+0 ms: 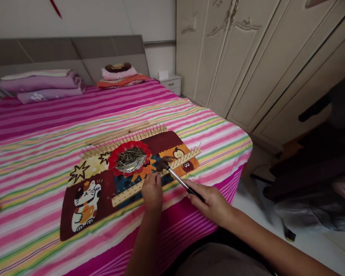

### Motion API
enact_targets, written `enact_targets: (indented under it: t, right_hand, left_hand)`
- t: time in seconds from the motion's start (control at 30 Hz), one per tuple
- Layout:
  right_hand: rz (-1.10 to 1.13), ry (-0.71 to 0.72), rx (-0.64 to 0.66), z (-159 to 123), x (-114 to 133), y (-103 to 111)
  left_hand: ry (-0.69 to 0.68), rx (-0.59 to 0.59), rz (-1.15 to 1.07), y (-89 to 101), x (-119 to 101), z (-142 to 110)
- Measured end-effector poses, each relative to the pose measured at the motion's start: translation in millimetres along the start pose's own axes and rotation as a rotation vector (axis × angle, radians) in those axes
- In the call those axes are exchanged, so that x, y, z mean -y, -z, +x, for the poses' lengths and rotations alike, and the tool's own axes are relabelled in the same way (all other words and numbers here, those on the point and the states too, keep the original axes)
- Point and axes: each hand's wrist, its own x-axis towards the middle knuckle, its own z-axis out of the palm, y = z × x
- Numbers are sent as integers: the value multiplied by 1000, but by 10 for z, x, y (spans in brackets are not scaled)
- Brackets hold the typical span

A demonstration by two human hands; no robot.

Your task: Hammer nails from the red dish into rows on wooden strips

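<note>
My right hand [208,203] is closed round the black grip of a hammer [176,177]. The hammer's dark head, blurred, hangs over a pale wooden strip [128,194] with nails standing along its right part and a row of small holes or marks on its left. Close to the hammer head, my left hand [152,191] is at the strip with its fingers pinched together; whatever is between them is too small to make out. Just behind lies a red scalloped dish [112,168] heaped with loose nails. Strip and dish rest on a cartoon-printed mat [67,211].
Behind the dish, another nail-studded strip [123,141] lies beside bare wooden strips [117,132]. All this is on a striped bedspread [31,184]. Folded bedding [46,84] sits by the headboard [103,48]. A wardrobe [218,57] stands on the right, with dark items near it.
</note>
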Motion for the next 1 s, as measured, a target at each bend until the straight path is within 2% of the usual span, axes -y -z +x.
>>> enact_targets:
  t: [0.13,0.27,0.37,0.5,0.63,0.73,0.8,0.87,0.93,1.0]
  right_hand:
    - [-139,23,110,15,15,22]
    - [-69,14,104,-146,49,85]
    - [78,-57,86,-357,12,95]
    - [208,-246,113,-646,-191,8]
    - [290,-429,98,-842,-481,-166]
    - [365,-578,76,-910,-650,-309]
    - [439,-681,76,-914,-704,-378]
    - [505,-738,67,-893,-713,-410]
    - [543,-752,54,-862,-691,-412]
    - [562,-765,52,-835,-661,-399]
  left_hand:
    - [-24,18,68,4,-3,-11]
    - [-23,4,32,-2,7,-9]
    - [3,5,-2,-18,6,-15]
    - [44,43,-58,12,-12,-42]
    - [35,-15,-88,230,7,30]
    - [60,-86,39,481,87,265]
    - [91,-27,185,610,169,485]
    - [118,129,335,667,263,705]
    - [198,261,403,648,358,893]
    - [279,313,381,581,447,1038]
